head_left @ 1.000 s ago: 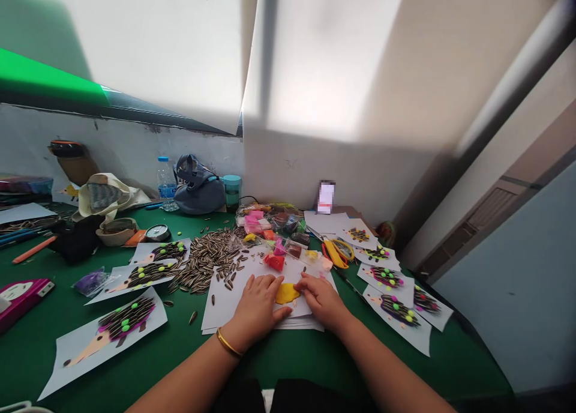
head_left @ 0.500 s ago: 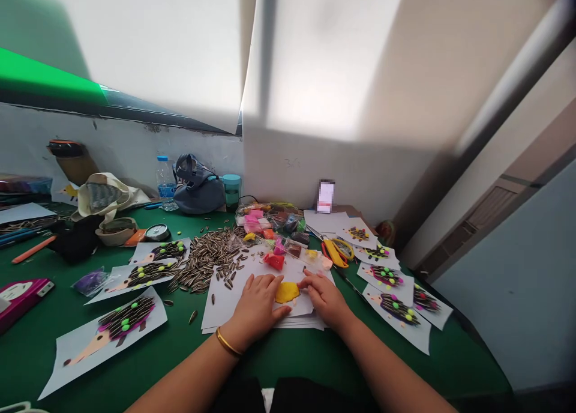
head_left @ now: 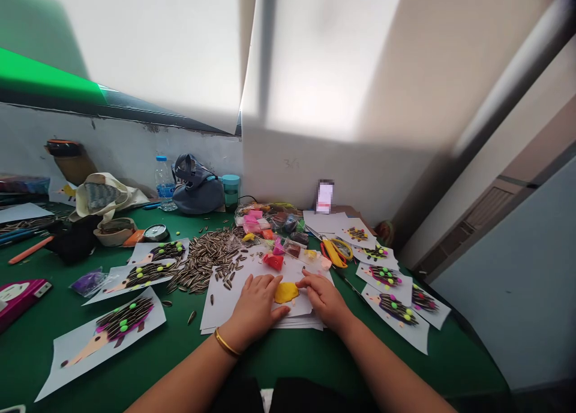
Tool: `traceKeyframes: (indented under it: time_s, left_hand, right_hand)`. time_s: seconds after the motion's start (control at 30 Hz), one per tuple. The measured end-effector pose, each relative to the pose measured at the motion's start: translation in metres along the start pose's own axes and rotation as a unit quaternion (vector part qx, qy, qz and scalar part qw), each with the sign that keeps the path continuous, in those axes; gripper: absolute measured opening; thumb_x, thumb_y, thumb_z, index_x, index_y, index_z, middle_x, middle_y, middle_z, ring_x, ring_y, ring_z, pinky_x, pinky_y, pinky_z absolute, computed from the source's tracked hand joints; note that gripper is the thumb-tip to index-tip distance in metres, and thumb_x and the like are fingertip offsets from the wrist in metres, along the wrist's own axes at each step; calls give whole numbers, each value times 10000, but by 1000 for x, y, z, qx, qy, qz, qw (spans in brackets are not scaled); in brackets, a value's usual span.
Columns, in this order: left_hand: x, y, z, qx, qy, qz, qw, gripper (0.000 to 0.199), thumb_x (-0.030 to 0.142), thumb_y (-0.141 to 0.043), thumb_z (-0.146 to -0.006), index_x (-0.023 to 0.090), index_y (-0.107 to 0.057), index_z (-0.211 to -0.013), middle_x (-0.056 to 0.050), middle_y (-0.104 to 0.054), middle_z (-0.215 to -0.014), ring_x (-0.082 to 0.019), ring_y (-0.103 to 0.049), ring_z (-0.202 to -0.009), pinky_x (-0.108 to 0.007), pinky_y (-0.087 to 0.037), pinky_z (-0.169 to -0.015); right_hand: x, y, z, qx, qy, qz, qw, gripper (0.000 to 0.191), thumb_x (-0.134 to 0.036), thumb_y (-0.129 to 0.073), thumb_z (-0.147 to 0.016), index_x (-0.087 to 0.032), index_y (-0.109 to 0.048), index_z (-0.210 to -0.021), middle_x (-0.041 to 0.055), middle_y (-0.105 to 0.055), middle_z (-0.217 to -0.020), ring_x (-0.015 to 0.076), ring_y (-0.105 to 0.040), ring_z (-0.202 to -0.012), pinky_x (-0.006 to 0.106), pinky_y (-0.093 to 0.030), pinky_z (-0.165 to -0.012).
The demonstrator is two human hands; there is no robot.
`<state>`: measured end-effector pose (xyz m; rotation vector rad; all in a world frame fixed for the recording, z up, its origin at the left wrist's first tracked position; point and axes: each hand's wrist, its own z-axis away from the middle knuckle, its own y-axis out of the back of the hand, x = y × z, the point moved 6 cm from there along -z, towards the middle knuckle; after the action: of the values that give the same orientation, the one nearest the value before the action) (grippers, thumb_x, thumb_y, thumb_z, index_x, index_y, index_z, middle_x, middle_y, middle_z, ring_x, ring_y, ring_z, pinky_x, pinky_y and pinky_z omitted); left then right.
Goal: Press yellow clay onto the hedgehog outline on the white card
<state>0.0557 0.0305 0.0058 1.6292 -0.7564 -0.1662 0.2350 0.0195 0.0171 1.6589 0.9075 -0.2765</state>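
A flattened patch of yellow modelling clay (head_left: 287,292) lies on a sheet of white paper (head_left: 225,314), which tops a small stack. My left hand (head_left: 257,302) rests on the paper, fingers stretched out, its fingertips beside the clay's left edge. On the other side, my right hand (head_left: 324,296) lies with its fingers at the clay's right edge, apart and holding nothing I can see. A little peach-coloured clay shows just below the yellow patch. Striped sunflower seeds (head_left: 207,257) are heaped to the left of my left hand, a few of them on the paper.
Packets of coloured clay (head_left: 274,260) lie behind the paper. Yellow-handled scissors (head_left: 335,252) sit at the right rear. Hedgehog pictures made with seeds stand on both sides, one (head_left: 96,347) at the left front. A bottle (head_left: 165,185) and a blue bag (head_left: 198,188) stand by the wall.
Both hands keep almost the same place around the yellow clay. The whole view has shifted very slightly.
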Motion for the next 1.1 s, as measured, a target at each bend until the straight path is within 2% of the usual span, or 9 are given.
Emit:
traceKeyframes:
  time_s: [0.13,0.33,0.5,0.6,0.7,0.93,1.1]
  left_hand:
    - [0,0,0,-2,0,0,1000,684,517,-623,-816,248,-410,-1407,-100,-538,-1331,-304,-455,-1267,-548,-180,-1149]
    - [1,2,1,-4,1,-1,1000,672,512,-619,-819,260,-412,-1406,-97,-535,-1341,-303,-453,-1275,-540,-184,-1151]
    - [1,2,0,-1,0,-2,1000,674,523,-621,-813,254,-421,-1398,-95,-541,-1332,-301,-460,-1269,-538,-190,-1151]
    - [0,1,0,-3,-2,0,1000,668,520,-616,-819,253,-418,-1399,-96,-538,-1335,-299,-457,-1272,-538,-189,-1150]
    - [0,1,0,-3,0,1,1000,673,512,-621,-818,250,-414,-1402,-96,-532,-1341,-299,-446,-1280,-544,-182,-1150]
    - [0,1,1,-2,1,5,1000,673,503,-629,-813,255,-413,-1400,-96,-535,-1336,-300,-453,-1269,-540,-179,-1150]
    - [1,2,1,2,-3,3,1000,670,499,-630,-814,256,-416,-1399,-95,-538,-1332,-303,-457,-1266,-540,-190,-1147]
  right_hand:
    - [0,-2,1,-24,-6,14,1000,290,-163,-405,-878,-250,-664,-978,25,-715,-1068,239,-502,-1295,466,-293,-1104]
    - [-1,3,1,10,-6,6,1000,287,-154,-413,-862,-252,-669,-947,24,-720,-1050,229,-523,-1273,454,-301,-1100]
    - [-3,0,1,-17,0,7,1000,285,-144,-417,-856,-253,-672,-924,19,-730,-1010,239,-542,-1252,493,-264,-1110]
    - [-3,2,1,-5,-1,11,1000,290,-133,-410,-851,-257,-670,-887,14,-730,-986,231,-555,-1238,487,-261,-1111]
    - [-6,5,2,17,11,6,1000,288,-126,-413,-841,-256,-668,-875,18,-732,-981,227,-563,-1227,474,-268,-1107]
    - [-11,1,3,-15,29,17,999,281,-121,-428,-829,-252,-676,-841,18,-733,-1004,235,-545,-1252,489,-241,-1111]
    - [-12,5,3,4,26,10,1000,281,-130,-420,-846,-250,-669,-893,28,-731,-1019,231,-549,-1247,477,-254,-1112]
